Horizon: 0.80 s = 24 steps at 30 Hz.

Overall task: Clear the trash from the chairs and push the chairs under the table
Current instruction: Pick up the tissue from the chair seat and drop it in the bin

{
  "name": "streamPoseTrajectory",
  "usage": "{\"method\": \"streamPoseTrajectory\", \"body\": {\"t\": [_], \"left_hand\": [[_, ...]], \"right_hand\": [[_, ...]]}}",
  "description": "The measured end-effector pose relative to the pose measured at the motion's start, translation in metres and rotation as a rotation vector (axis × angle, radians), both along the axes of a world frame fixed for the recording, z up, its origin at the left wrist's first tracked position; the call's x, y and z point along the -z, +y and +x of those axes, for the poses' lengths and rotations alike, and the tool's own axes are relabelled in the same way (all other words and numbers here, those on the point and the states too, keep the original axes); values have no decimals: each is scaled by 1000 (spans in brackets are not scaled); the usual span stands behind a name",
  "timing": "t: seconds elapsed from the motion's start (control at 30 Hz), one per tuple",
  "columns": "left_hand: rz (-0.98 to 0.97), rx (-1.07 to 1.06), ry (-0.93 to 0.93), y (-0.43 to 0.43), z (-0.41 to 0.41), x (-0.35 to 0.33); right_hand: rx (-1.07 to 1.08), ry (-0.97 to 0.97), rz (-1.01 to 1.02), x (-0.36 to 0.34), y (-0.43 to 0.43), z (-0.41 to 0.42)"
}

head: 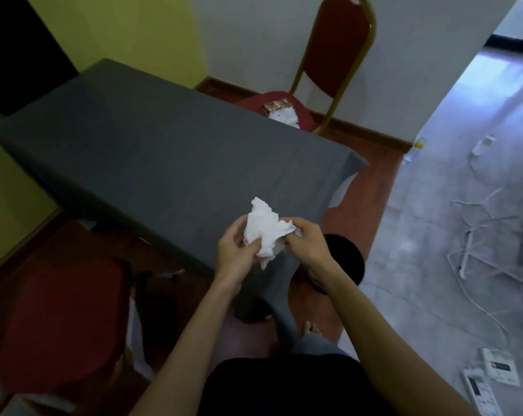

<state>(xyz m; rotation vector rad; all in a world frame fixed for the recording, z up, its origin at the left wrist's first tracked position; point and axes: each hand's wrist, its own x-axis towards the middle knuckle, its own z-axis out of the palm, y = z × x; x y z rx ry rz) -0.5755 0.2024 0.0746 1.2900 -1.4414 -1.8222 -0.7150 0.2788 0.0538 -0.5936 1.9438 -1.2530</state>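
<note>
Both my hands hold a crumpled white tissue [263, 231] over the near corner of the grey-clothed table [152, 151]. My left hand [234, 250] grips it from below left and my right hand [306, 241] pinches its right side. A red chair [59, 322] stands at the lower left, its seat bare. On the far side stands a second red chair [335, 46] with a gold frame. Its seat carries a small brown packet [276, 106] and white crumpled paper [285, 118].
A black round bin [344, 259] sits on the floor under my right wrist. White cables [476, 229] and a power strip trail over the grey floor at right. Two white remotes [491, 376] lie at the lower right. My bare foot [311, 328] shows below the table corner.
</note>
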Motion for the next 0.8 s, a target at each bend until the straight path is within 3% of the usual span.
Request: {"method": "streamPoseTrajectory", "body": {"t": [0.2,0.47,0.6,0.8], "left_hand": [[71,95,-105,32,-111,38],[215,245,-328,51,-186,112],[229,310,-460,59,-216,176],[358,316,-620,76,-248,325]], "right_hand": [[157,-99,143,45,48,-93],[233,-143,346,121,84,-156],[273,-196,448,189,95,-174],[343,-309,556,331,107,-187]]}}
